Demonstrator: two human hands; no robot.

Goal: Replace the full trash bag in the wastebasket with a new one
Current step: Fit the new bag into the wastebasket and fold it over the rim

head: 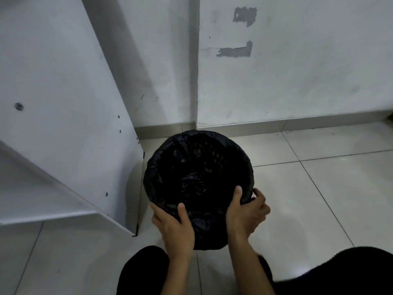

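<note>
Both hands, left hand (pixel 174 226) and right hand (pixel 246 211), grip the trash bag (pixel 197 173) at the wastebasket's near rim. I see the bag's mouth stretching away from them, toward the far wall (pixel 297 71).

No text, label, brand, number or sign can be read anywhere in the view. The black trash bag (pixel 198 177) bears no legible print, and the white wall (pixel 297 71) carries only grey patches (pixel 244 15) and scuffs, which form no letters. The white panel (pixel 63 103) is likewise unmarked.
</note>
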